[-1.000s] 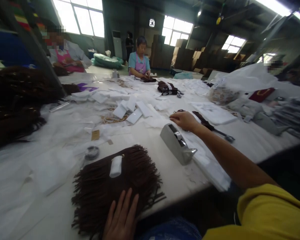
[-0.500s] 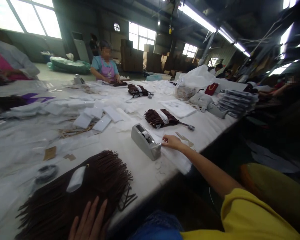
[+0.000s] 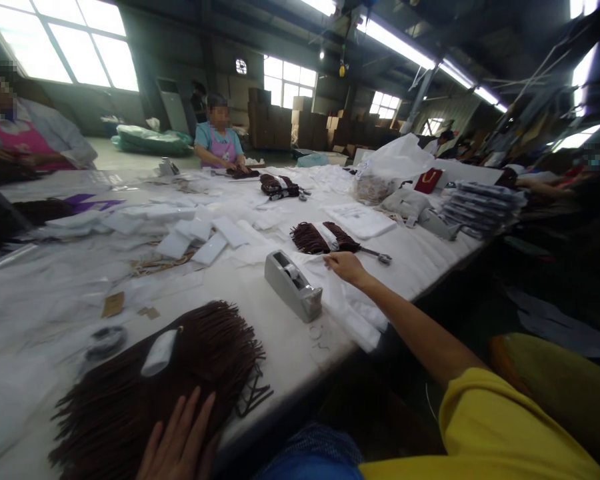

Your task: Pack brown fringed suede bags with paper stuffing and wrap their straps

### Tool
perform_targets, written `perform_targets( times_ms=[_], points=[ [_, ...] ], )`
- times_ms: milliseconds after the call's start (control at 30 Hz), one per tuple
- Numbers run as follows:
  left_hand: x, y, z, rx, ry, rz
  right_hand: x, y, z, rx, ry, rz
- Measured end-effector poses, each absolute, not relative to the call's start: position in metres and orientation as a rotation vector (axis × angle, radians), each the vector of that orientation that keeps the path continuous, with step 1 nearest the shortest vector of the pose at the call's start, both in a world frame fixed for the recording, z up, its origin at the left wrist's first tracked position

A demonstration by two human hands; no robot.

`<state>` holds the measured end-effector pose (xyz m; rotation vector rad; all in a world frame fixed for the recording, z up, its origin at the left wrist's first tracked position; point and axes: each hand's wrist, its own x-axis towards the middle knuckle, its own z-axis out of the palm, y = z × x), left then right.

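My left hand (image 3: 180,437) lies spread on a dark brown fringed bundle (image 3: 200,360), which has a white wrap on it. My right hand (image 3: 346,267) reaches just beyond a grey tape dispenser (image 3: 293,287). Its fingers are pinched together, and what is between them is too small to make out. Thin white sheets (image 3: 355,317) lie rumpled under that wrist and beside the dispenser. Behind the right hand is a smaller brown fringed bundle (image 3: 305,238) with a white band and a cord ending in a metal-looking piece.
White cards (image 3: 213,247) are scattered mid-table, with a roll of tape (image 3: 106,341) at left. Another brown bundle (image 3: 279,187) lies farther back. Wrapped goods (image 3: 483,207) are stacked at right, near a big plastic bag (image 3: 393,163). Co-workers sit across the table.
My right hand has moved away from the dispenser's cutting edge, toward the smaller bundle. The white sheets beside it have shifted and folded. My left hand stays on the large bundle.
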<state>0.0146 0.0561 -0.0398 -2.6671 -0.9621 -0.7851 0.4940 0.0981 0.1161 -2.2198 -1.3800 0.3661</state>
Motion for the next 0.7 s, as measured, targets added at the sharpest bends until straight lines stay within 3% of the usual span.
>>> perform_targets(
  times_ms=[133, 233, 400, 533, 700],
  points=[
    [0.015, 0.055, -0.015, -2.713, -0.992, -0.831, 0.445, 0.106, 0.158, -1.858, -1.294, 0.582],
    [0.017, 0.058, 0.005, -2.723, -1.304, -0.861, 0.377, 0.102, 0.175, -1.255, -1.106, 1.135],
    [0.021, 0.066, 0.013, -2.634, -1.609, -1.145, 0.251, 0.082, 0.133, -0.893, -0.837, 1.801],
    [0.021, 0.062, 0.007, -2.644, -1.451, -1.345, 0.191, 0.076, 0.087, -0.832, -0.649, 1.932],
    [0.020, 0.057, 0.008, -2.652, -1.350, -1.520, 0.170, 0.079, 0.071, -0.729, -0.561, 1.912]
  ],
)
